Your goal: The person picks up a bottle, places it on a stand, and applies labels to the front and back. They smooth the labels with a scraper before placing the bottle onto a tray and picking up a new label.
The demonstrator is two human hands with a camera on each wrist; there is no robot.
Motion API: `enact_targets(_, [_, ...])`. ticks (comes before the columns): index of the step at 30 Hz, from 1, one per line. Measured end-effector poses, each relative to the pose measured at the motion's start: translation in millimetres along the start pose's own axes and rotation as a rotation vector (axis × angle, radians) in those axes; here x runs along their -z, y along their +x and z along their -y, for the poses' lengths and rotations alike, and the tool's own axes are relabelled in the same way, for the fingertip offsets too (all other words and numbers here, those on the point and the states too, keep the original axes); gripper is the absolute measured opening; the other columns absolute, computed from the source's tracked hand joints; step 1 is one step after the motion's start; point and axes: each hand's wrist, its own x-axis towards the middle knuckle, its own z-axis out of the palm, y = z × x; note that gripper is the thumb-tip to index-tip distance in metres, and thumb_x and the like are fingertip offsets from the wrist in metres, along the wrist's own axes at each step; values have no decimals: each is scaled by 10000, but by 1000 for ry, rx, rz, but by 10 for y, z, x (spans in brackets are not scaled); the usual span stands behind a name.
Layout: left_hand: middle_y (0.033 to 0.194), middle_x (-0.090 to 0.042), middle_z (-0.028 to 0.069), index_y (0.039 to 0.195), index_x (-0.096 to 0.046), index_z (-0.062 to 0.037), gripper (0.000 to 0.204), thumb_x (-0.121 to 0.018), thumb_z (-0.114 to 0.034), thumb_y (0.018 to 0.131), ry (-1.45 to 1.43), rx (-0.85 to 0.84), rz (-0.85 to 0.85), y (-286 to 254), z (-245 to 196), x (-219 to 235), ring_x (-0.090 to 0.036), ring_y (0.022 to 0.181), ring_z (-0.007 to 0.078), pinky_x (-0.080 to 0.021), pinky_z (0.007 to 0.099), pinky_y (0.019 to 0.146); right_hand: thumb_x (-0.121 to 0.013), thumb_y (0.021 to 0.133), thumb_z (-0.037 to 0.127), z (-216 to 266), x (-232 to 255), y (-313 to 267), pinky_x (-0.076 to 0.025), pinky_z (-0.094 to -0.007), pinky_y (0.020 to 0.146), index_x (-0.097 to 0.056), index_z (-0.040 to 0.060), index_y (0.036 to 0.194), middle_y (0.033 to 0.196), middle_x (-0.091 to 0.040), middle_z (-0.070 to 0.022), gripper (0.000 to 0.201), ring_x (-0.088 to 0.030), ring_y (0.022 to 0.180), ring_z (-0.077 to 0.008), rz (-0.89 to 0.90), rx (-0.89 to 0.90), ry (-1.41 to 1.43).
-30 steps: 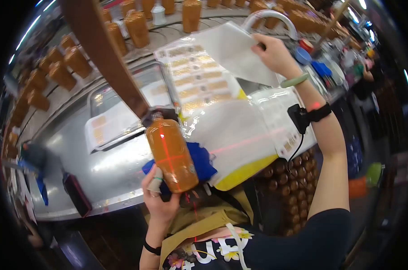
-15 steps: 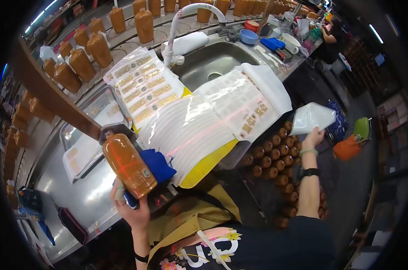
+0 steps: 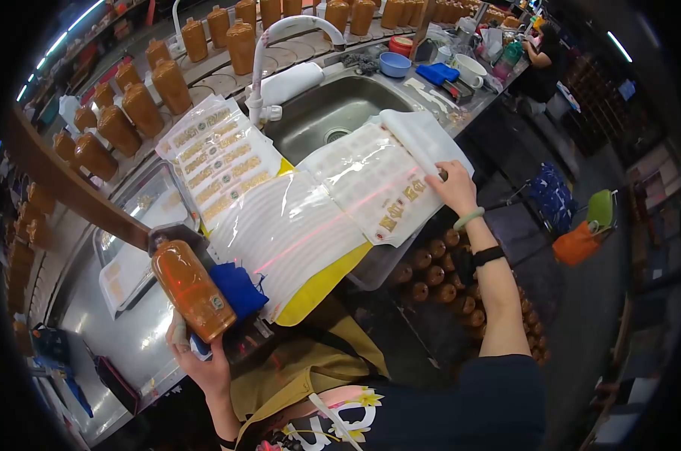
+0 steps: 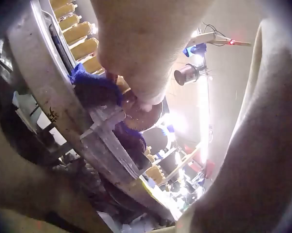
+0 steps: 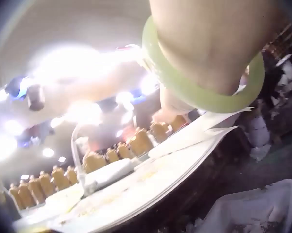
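Observation:
An orange-brown glazed bottle (image 3: 192, 289) leans with its neck at a dark holder on a brown bar. My left hand (image 3: 199, 361) grips its lower end, a pale wrap on one finger; in the left wrist view the hand (image 4: 136, 53) hides part of the round base (image 4: 141, 114). My right hand (image 3: 455, 188) is at the right edge of a printed decal sheet (image 3: 370, 180), thumb and fingertips pinching near a folded-back white sheet (image 3: 423, 139). The right wrist view shows the hand (image 5: 172, 104) over the stacked sheets (image 5: 141, 182). A blue cloth (image 3: 237, 289) lies beside the bottle.
Behind the sheets are a sink (image 3: 337, 113) and a white curved faucet (image 3: 258, 83). Glazed bottles (image 3: 141, 109) line the rear shelf. A clear tray (image 3: 149, 203) lies left. More bottles (image 3: 434, 274) stand below the counter's right side; a person (image 3: 547, 64) is farther back.
My right hand has come back from the right side to the sheets; the white sheet it held out there is no longer in it. My left hand still holds the bottle. The head view has shifted.

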Motion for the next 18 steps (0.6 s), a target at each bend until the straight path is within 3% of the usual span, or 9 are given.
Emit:
enact_targets(3, [1409, -580, 203, 1430, -548, 28, 629, -815, -121, 880, -25, 8, -2, 11, -2, -6, -567, 1285, 365, -446, 431, 1094, -747, 836, 204, -64, 22, 217, -560, -469, 891, -787, 117, 987, 1036, -733, -121, 179, -682, 1075, -342, -24, 53, -133])
enact_targets(5, [1409, -581, 202, 1431, -549, 26, 630, -816, -123, 880, -48, 11, 0, 0, 2, -1, -567, 1285, 364, -449, 429, 1088, -691, 864, 194, -194, 199, 426, -560, -468, 889, -785, 158, 987, 1035, -732, -117, 158, -687, 1042, -353, -121, -75, -68])
enact_targets(7, [1406, -585, 204, 1430, -552, 27, 630, -818, -135, 882, -30, 22, 20, 5, 12, 15, -570, 1279, 361, -456, 424, 1076, -634, 914, 189, -497, 471, 555, -558, -497, 870, -770, 156, 1132, 1077, -759, -153, 259, -700, 1048, -406, -370, -68, -85])
enact_targets(8, [1406, -585, 204, 1430, -552, 27, 630, -818, -135, 882, -30, 20, 23, 10, 3, 17, -570, 1279, 361, -456, 424, 1076, -608, 946, 194, -516, 646, 524, -551, -504, 897, -739, 172, 1255, 1163, -750, -186, 337, -695, 1094, -428, -415, -244, 22])
enact_targets(9, [1403, -587, 204, 1427, -553, 29, 629, -819, -141, 883, -13, 11, 16, 16, -12, 13, -572, 1273, 364, -453, 429, 1078, -587, 964, 186, -853, 686, 566, -547, -495, 928, -707, 209, 1335, 1214, -729, -213, 390, -684, 1136, -428, -481, -328, -1])
enact_targets(12, [1399, -591, 204, 1419, -556, 33, 625, -821, -154, 885, 21, -4, 1, 23, -18, -7, -576, 1265, 370, -445, 441, 1085, -562, 962, 148, -1614, 471, 348, -547, -468, 937, -693, 92, 1343, 1220, -745, -207, 407, -707, 1125, -402, -619, -419, 240])
enact_targets(14, [1398, -593, 203, 1414, -556, 34, 623, -823, -160, 885, 48, -5, -5, 5, -6, -19, -578, 1262, 374, -440, 447, 1089, -556, 964, 132, -1893, 24, 127, -547, -416, 942, -682, 43, 1345, 1166, -771, -169, 411, -730, 1092, -320, -602, -399, 318])
enact_targets(16, [1394, -594, 203, 1400, -562, 32, 607, -820, -156, 884, 15, -19, -20, 10, 4, -20, -576, 1268, 380, -430, 457, 1100, -572, 1006, 185, -2023, -635, -123, -573, -384, 816, -695, 62, 1334, 1141, -778, -119, 372, -733, 939, -231, -542, -392, 479])
enact_targets(18, [1392, -594, 203, 1397, -563, 27, 605, -820, -137, 874, 24, -6, -3, 0, 23, -5, -575, 1274, 381, -429, 455, 1105, -595, 1036, 244, -1787, -1028, -365, -555, -354, 668, -714, 76, 1305, 1101, -773, -75, 339, -688, 798, -158, -88, -481, 605])
